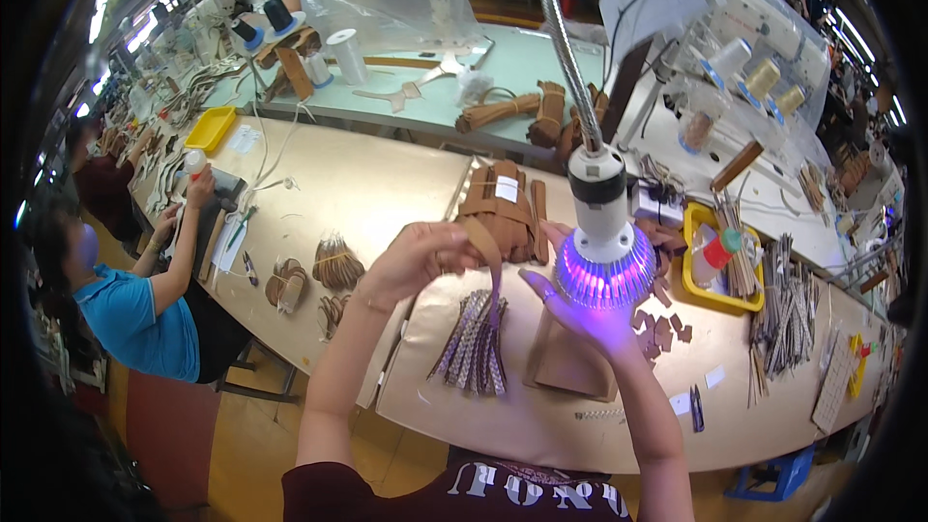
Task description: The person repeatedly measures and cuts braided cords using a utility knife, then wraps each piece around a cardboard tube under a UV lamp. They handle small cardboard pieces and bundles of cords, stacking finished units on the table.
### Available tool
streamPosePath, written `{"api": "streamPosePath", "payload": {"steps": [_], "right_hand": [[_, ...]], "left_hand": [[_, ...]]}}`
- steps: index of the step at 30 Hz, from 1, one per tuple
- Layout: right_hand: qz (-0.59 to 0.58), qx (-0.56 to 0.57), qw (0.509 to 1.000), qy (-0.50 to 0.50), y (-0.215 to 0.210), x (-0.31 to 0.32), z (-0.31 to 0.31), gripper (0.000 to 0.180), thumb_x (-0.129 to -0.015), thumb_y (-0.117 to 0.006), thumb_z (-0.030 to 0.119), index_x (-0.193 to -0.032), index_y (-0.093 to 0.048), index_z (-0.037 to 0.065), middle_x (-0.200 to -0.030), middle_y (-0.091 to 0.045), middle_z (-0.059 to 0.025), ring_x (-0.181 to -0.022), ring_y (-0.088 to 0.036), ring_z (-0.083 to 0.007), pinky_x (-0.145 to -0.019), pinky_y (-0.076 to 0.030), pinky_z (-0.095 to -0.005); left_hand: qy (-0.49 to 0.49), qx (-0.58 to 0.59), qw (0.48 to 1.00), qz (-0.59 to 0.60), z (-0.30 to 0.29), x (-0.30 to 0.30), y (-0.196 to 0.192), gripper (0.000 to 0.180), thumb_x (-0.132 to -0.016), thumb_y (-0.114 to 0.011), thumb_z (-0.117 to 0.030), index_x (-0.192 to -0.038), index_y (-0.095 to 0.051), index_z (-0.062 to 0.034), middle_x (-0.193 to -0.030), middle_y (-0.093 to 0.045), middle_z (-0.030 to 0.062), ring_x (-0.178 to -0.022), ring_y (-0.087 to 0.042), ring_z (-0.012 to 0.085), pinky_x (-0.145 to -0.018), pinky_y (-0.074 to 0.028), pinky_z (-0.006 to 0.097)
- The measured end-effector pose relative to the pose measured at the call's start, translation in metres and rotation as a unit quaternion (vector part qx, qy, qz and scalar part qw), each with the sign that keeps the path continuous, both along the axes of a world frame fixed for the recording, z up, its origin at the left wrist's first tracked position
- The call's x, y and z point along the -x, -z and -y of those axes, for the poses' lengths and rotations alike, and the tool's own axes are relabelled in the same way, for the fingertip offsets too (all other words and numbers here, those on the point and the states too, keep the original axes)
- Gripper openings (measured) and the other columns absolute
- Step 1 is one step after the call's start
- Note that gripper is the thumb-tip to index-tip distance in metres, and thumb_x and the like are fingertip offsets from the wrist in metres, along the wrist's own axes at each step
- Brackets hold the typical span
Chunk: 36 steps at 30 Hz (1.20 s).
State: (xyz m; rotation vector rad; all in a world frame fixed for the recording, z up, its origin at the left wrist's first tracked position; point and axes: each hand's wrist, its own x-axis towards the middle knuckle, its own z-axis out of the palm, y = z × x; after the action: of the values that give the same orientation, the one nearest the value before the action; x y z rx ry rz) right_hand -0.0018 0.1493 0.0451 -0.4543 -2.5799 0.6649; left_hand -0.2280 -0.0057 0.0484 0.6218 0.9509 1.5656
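Note:
Near the middle of the bench, my left hand (416,261) is closed, pinching the upper end of a brown leather-like strip (492,256). That strip curves down toward a fanned bundle of braided strips (469,348) lying on the bench. My right hand (592,321) is raised with its fingers stretched apart under a violet-glowing lamp (606,266), which hides part of it. Beneath my right forearm sits a brown box-like block (565,362). Beyond both hands lies a tied stack of wide brown strips (495,217) with a white label.
A flexible metal lamp neck (559,29) comes down ahead of me. On the right are a yellow tray (754,302) with a red-topped bottle, small brown pieces (662,333), more strips (788,304) and nippers (697,409). A co-worker in a blue shirt (140,319) works at left.

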Motion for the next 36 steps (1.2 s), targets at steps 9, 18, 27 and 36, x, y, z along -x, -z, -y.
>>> {"api": "streamPosePath", "payload": {"steps": [9, 18, 27, 36], "right_hand": [[0.035, 0.442, 0.895, -0.054, -0.027, -0.101, 0.029, 0.031, -0.088, -0.066, 0.01, -0.119, -0.065, 0.006, -0.087, -0.066, -0.0038, -0.076, -0.066, -0.0157, -0.072, -0.052, -0.0289], [0.037, -0.207, 0.968, 0.136, 0.023, -0.117, 0.011, 0.044, -0.077, -0.063, 0.008, -0.121, -0.066, 0.014, -0.089, -0.06, -0.0008, -0.074, -0.06, -0.0141, -0.064, -0.04, -0.0304], [-0.013, 0.357, 0.93, 0.09, 0.03, -0.143, -0.008, 0.066, -0.081, -0.073, 0.01, -0.141, -0.046, 0.012, -0.091, -0.056, -0.0015, -0.078, -0.056, -0.012, -0.073, -0.045, -0.0272], [-0.113, 0.546, 0.82, 0.129, 0.057, -0.164, -0.029, 0.062, -0.088, -0.069, 0.007, -0.143, -0.041, 0.009, -0.089, -0.056, 0.0015, -0.091, -0.056, -0.0085, -0.084, -0.046, -0.0248]], "left_hand": [[0.15, 0.032, 0.985, -0.077, -0.009, -0.093, 0.01, 0.016, -0.093, -0.062, -0.008, -0.101, -0.065, 0.0046, -0.094, -0.068, 0.012, -0.078, -0.068, 0.0155, -0.069, -0.056, 0.025], [0.045, 0.083, 0.995, -0.022, -0.05, -0.145, 0.038, 0.033, -0.099, -0.052, -0.012, -0.126, -0.05, 0.0065, -0.112, -0.064, 0.0173, -0.096, -0.068, 0.0251, -0.083, -0.059, 0.035], [-0.064, 0.114, 0.988, -0.081, -0.052, -0.158, 0.065, 0.024, -0.093, -0.064, -0.009, -0.111, -0.058, 0.0054, -0.092, -0.067, 0.0099, -0.079, -0.068, 0.0161, -0.065, -0.056, 0.027], [-0.117, 0.143, 0.98, -0.069, -0.046, -0.171, 0.075, 0.018, -0.091, -0.064, -0.005, -0.106, -0.063, 0.0064, -0.088, -0.068, 0.0085, -0.072, -0.065, 0.0125, -0.062, -0.052, 0.023]]}}
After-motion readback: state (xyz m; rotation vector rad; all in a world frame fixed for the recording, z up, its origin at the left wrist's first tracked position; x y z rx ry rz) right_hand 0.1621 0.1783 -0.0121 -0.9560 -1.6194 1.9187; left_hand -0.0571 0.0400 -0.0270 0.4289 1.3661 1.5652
